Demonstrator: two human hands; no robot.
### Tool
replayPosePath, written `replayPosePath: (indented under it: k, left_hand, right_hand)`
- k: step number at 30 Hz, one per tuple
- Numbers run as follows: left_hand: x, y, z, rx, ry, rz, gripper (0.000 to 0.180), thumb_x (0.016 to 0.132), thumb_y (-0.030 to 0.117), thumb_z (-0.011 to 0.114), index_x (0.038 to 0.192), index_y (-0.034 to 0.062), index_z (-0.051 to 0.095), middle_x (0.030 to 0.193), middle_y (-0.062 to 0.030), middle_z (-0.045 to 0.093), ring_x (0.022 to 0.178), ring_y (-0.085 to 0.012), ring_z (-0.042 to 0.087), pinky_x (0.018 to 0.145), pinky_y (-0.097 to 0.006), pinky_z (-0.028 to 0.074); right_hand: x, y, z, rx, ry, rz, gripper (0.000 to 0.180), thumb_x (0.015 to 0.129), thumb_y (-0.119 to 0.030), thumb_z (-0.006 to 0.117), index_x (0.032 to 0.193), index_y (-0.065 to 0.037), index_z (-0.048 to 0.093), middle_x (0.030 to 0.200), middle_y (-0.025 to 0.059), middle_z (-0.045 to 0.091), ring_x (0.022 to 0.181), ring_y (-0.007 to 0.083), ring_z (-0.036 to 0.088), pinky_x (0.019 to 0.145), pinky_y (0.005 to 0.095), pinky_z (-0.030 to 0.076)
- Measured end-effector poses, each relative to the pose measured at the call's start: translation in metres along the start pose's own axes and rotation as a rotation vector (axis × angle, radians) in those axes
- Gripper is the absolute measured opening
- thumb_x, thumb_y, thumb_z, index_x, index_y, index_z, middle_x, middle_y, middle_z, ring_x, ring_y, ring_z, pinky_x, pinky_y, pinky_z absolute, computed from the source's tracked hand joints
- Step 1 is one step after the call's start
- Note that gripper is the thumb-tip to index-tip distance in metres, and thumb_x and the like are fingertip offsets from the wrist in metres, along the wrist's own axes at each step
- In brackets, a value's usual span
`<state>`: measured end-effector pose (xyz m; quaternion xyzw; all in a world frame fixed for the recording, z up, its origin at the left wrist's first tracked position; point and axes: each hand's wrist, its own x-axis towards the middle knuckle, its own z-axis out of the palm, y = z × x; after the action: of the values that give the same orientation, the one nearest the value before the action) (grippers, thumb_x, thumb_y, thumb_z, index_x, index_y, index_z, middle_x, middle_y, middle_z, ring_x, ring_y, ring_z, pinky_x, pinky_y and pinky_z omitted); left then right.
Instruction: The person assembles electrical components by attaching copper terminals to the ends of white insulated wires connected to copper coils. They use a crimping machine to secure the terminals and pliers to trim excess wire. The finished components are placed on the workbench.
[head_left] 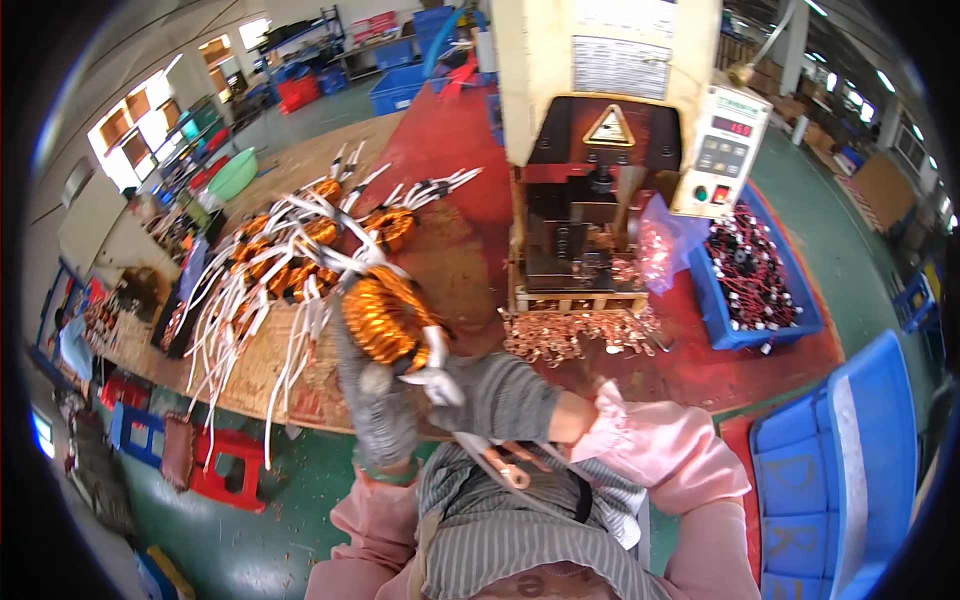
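Striped grey apron [510, 555] cloth covers my lap, nearest of all, with a copper lug [515, 476] resting over it below my right wrist; to my right stands a big blue tub [800, 480], its contents hidden from me; beyond it, on the red tabletop [450, 240], a blue crate [711, 305] is heaped with red and black wires [750, 265] ending in white connectors; just left of that, a clear plastic bag [660, 240] sits against the press [570, 245], and loose copper pieces [575, 335] spread along the press's front edge; my gloved left hand [356, 350] is closed around the left side of a copper-wound coil [383, 315] at the table's near edge, fingers partly hidden behind it; my gloved right hand [485, 390] reaches across to the coil's lower right, beside its white-sleeved lead [437, 345], fingers bunched, though whether they pinch the lead I cannot tell; more coils [300, 275] lie piled beyond, to the left.
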<state>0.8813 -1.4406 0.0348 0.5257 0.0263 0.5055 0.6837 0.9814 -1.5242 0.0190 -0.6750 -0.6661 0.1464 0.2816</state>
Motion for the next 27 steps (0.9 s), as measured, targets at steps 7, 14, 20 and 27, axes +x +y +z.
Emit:
replayPosePath:
  k: [7, 14, 20, 27]
  left_hand:
    - [0.062, 0.089, 0.028, 0.657, -0.156, 0.704, 0.107, 0.058, 0.033, 0.086, 0.140, 0.0026, 0.024, 0.132, -0.0135, 0.041, 0.116, -0.0248, 0.048, 0.097, -0.035, 0.040]
    - [0.097, 0.148, 0.055, 1.339, -0.761, 1.111, 0.070, 0.058, 0.007, 0.077, 0.123, 0.0105, 0.052, 0.104, -0.0108, 0.057, 0.093, -0.0298, 0.056, 0.081, -0.037, 0.045]
    - [0.076, 0.140, 0.037, 1.371, -0.873, 1.195, 0.037, 0.072, 0.011, 0.067, 0.108, 0.0183, 0.062, 0.084, -0.0048, 0.062, 0.070, -0.0247, 0.059, 0.054, -0.035, 0.047]
    - [0.073, 0.080, 0.003, 1.261, -1.011, 0.927, 0.045, 0.058, 0.009, 0.069, 0.102, 0.0102, 0.062, 0.091, -0.0094, 0.061, 0.081, -0.0291, 0.060, 0.069, -0.039, 0.049]
  right_hand:
    - [0.038, -0.052, -0.029, 0.190, 0.507, -0.400, 0.039, 0.081, -0.032, 0.060, 0.105, -0.002, 0.056, 0.096, 0.0208, 0.060, 0.085, 0.0333, 0.060, 0.072, 0.0383, 0.049]
    - [-0.017, -0.062, -0.078, -0.770, 0.831, -0.648, 0.034, 0.067, -0.023, 0.067, 0.098, -0.011, 0.062, 0.101, 0.0067, 0.062, 0.095, 0.0247, 0.060, 0.086, 0.0399, 0.048]
    - [-0.077, -0.079, -0.088, -0.871, 0.755, -0.168, 0.061, 0.068, -0.036, 0.066, 0.120, -0.009, 0.053, 0.119, 0.0167, 0.053, 0.110, 0.0290, 0.054, 0.092, 0.0518, 0.041]
    - [-0.128, -0.027, -0.067, 0.039, 0.233, 0.283, 0.090, 0.065, -0.043, 0.079, 0.134, -0.002, 0.037, 0.109, 0.0147, 0.060, 0.100, 0.0284, 0.060, 0.088, 0.0342, 0.047]
